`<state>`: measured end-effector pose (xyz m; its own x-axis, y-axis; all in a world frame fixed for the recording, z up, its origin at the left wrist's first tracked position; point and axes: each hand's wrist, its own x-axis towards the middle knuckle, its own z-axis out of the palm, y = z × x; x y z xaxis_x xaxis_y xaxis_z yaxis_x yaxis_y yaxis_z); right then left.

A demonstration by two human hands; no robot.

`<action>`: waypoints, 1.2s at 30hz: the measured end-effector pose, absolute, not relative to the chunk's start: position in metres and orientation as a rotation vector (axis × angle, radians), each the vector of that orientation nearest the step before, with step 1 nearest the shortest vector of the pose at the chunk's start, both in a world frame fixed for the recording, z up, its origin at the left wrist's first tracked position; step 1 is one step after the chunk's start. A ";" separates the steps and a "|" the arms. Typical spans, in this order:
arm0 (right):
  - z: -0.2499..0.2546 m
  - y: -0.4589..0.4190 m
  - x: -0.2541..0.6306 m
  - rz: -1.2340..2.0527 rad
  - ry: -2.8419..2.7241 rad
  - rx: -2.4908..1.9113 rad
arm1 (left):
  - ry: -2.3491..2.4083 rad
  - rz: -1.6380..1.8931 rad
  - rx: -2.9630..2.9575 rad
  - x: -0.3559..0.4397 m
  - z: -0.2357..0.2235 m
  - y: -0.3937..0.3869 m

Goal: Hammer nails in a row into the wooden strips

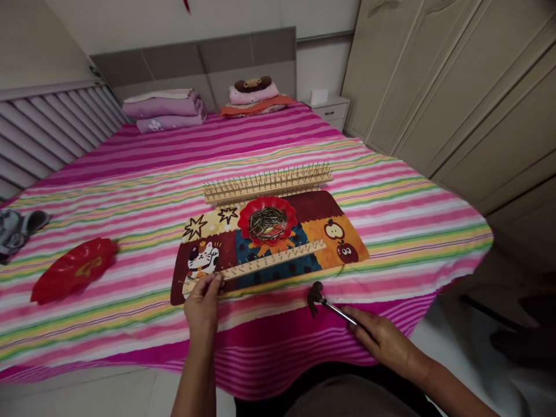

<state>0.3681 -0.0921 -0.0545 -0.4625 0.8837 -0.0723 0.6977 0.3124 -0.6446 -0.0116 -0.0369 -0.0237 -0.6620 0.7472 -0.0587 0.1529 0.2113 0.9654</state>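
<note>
My left hand (pixel 203 301) pinches the left part of a thin wooden strip (pixel 273 259), which has a row of nails standing along it. The strip lies across a patterned mat (pixel 343 217) with a cat and apples on it. In my right hand (pixel 382 339) is a claw hammer (pixel 336 311), gripped by its handle, its dark head over the bed's near edge and apart from the strip. Behind the strip, a red scalloped bowl (pixel 244 225) holds many loose nails (pixel 268 223). Farther back sits a stack of nail-studded wooden strips (pixel 264 186).
A red oval dish (pixel 73 271) lies on the striped bedspread (pixel 143 231) at the left, near a grey cloth item (pixel 19 229). Folded purple bedding (pixel 167 110) and a pink pile (pixel 254 95) rest by the headboard. Wardrobe doors (pixel 456 87) stand at the right.
</note>
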 end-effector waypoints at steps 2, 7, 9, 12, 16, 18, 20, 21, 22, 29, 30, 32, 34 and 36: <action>-0.055 -0.092 0.368 0.895 -2.275 -1.423 | 1.975 1.466 0.862 -0.011 -0.023 -0.036; -0.058 -0.093 0.370 0.924 -2.228 -1.409 | 2.113 1.313 0.988 -0.008 -0.018 -0.037; -0.058 -0.094 0.369 0.963 -2.181 -1.407 | 2.188 1.251 1.066 -0.005 -0.013 -0.039; -0.049 -0.097 0.359 1.074 -2.032 -1.383 | 2.233 1.225 1.211 -0.002 -0.010 -0.040; -0.016 -0.098 0.323 1.381 -1.708 -1.334 | 2.228 1.259 1.387 -0.002 -0.015 -0.040; 0.006 -0.093 0.299 1.613 -1.555 -1.264 | 2.230 1.273 1.452 -0.004 -0.019 -0.040; 0.028 -0.083 0.275 1.689 -1.534 -1.163 | 2.232 1.275 1.502 -0.005 -0.023 -0.040; 0.038 -0.076 0.263 1.667 -1.564 -1.130 | 2.231 1.274 1.525 -0.005 -0.025 -0.040; 0.046 -0.070 0.252 1.643 -1.603 -1.101 | 2.228 1.276 1.548 -0.005 -0.027 -0.040; 0.057 -0.041 0.193 1.520 -1.882 -1.000 | 2.230 1.304 1.657 -0.002 -0.037 -0.043; 0.054 -0.039 0.189 1.501 -1.906 -0.988 | 2.234 1.302 1.656 -0.002 -0.037 -0.043; 0.050 -0.036 0.183 1.454 -1.949 -0.977 | 2.246 1.278 1.642 -0.002 -0.037 -0.044; 0.048 -0.036 0.183 1.401 -1.981 -0.972 | 2.261 1.250 1.619 -0.002 -0.036 -0.045; 0.050 -0.039 0.188 1.340 -1.997 -0.954 | 2.254 1.249 1.598 -0.002 -0.035 -0.045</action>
<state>0.1883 -0.0393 0.0504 -0.5986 0.7993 0.0530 0.2543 0.2523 -0.9336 -0.0019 -0.0448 -0.0353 -0.4402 0.8262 0.3516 0.7364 0.1081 0.6679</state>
